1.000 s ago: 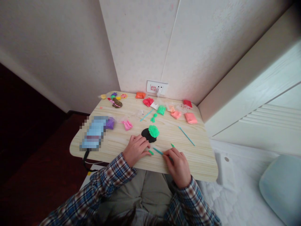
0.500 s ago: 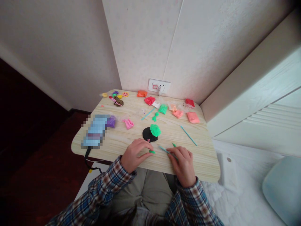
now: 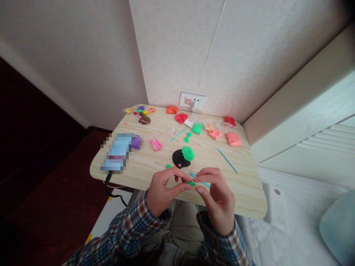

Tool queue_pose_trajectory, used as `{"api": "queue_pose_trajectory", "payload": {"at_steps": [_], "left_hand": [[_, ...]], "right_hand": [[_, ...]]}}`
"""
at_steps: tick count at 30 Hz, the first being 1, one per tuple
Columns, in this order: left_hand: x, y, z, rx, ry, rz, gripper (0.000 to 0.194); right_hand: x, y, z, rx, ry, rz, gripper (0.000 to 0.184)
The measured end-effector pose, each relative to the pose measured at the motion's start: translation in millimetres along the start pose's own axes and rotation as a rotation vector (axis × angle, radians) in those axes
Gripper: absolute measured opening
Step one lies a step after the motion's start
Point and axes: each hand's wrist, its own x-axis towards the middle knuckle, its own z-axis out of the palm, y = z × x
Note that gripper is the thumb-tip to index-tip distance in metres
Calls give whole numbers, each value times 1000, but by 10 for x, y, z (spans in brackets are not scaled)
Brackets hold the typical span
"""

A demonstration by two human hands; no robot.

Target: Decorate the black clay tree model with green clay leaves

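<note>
Both hands have lifted off the table: left hand [image 3: 162, 190] and right hand [image 3: 216, 197] now pinch one green clay piece [image 3: 190, 183] between them, the right also gripping a teal modelling tool [image 3: 200, 178].

The person wears a long-sleeved checked shirt. The pattern is a plaid of dark blue, brown-red and white squares, with thin lighter lines that cross each other. Both sleeves reach down to the wrists and end in buttoned-looking cuffs of the same cloth. The left hand [image 3: 163, 192] and the right hand [image 3: 217, 197] are bare, with no gloves, rings or watch to see. Below the sleeves, trousers of a plain beige-grey cloth cover the lap.
</note>
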Motion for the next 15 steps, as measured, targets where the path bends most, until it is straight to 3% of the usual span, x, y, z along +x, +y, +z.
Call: {"api": "queue_pose_trajectory", "payload": {"at_steps": [9, 15], "left_hand": [[-8, 191, 48, -174, 42, -81, 30], [25, 261, 7, -380, -121, -303, 31]], "right_hand": [[65, -75, 74, 84, 45, 30, 10], [90, -88, 30, 149, 20, 45, 7]]}}
